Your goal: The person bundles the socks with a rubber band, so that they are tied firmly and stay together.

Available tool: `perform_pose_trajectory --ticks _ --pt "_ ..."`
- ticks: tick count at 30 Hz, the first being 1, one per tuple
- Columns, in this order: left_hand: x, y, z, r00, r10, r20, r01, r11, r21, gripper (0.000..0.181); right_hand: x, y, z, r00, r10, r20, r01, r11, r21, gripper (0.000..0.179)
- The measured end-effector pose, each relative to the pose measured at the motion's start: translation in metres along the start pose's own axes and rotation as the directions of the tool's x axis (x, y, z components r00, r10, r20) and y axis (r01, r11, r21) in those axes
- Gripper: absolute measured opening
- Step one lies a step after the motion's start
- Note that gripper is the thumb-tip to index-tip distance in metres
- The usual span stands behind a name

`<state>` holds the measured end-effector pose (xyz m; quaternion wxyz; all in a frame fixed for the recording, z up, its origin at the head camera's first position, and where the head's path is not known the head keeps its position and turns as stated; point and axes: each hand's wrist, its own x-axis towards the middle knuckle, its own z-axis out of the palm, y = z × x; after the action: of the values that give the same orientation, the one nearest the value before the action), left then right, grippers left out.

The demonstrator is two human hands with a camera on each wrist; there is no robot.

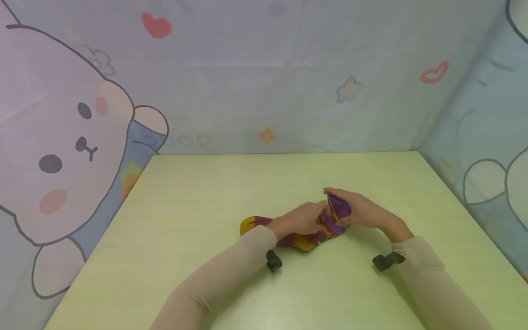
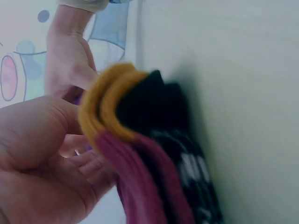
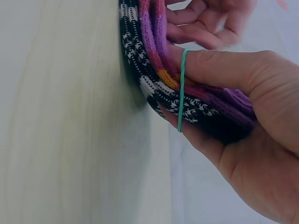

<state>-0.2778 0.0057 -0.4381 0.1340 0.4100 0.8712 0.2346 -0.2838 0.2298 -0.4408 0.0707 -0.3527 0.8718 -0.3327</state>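
A stack of knitted socks point(image 1: 305, 240) in maroon, mustard and purple lies slanted on the table, with black-and-white patterned fabric underneath. My right hand point(image 1: 363, 210) grips the purple end, the thumb on top and fingers below. A thin green rubber band point(image 3: 182, 91) loops around that thumb, the fingers and the sock end. From the left, my left hand point(image 1: 303, 219) reaches over the middle of the stack. Its loosely bent fingers point(image 3: 210, 37) lie at the socks' edge in the right wrist view. Mustard folds point(image 2: 110, 100) show beside it in the left wrist view.
The pale yellow table point(image 1: 185, 197) extends around the socks. A printed curtain point(image 1: 247, 82) with a bear and hearts rises behind it and at both sides. Black wrist straps point(image 1: 387, 261) stick out below both cuffs.
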Motion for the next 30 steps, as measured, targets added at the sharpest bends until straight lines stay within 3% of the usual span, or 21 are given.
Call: perform_pose_trajectory --ticks 4,8,12,14,18,21,25,30 --pt "0.003 -0.003 0.003 1.000 0.005 -0.030 -0.006 0.999 -0.035 0.045 -0.002 0.003 0.001 1.000 0.018 0.025 -0.019 0.999 0.029 0.090" --pt "0.009 -0.004 0.006 0.999 0.002 -0.049 0.000 0.999 0.043 0.043 -0.002 0.006 0.003 0.999 0.015 0.031 -0.015 0.999 0.028 0.090" --pt "0.014 -0.002 0.010 0.998 -0.045 -0.049 0.050 0.991 0.121 0.037 -0.003 0.007 0.003 1.000 -0.004 0.023 0.004 1.000 0.014 0.089" --pt "0.015 0.000 0.011 0.995 -0.074 -0.061 0.084 0.981 0.177 0.034 -0.003 0.007 0.004 1.000 -0.012 0.013 0.012 1.000 0.003 0.086" --pt "0.016 0.002 0.012 0.988 -0.128 -0.086 0.149 0.936 0.319 0.030 0.000 0.006 0.004 1.000 -0.018 -0.003 0.018 1.000 -0.017 0.072" --pt "0.016 0.002 0.012 0.986 -0.146 -0.083 0.166 0.909 0.383 0.033 0.003 0.004 0.003 1.000 -0.014 -0.019 0.013 0.999 -0.036 0.061" --pt "0.020 0.001 0.011 0.984 -0.167 -0.067 0.180 0.906 0.382 0.036 0.004 0.004 0.002 0.998 -0.012 -0.054 0.009 0.999 -0.050 0.050" --pt "0.027 -0.003 0.009 0.977 -0.207 -0.040 0.209 0.923 0.324 0.034 0.003 0.005 0.002 0.997 -0.014 -0.079 0.012 0.999 -0.032 0.046"
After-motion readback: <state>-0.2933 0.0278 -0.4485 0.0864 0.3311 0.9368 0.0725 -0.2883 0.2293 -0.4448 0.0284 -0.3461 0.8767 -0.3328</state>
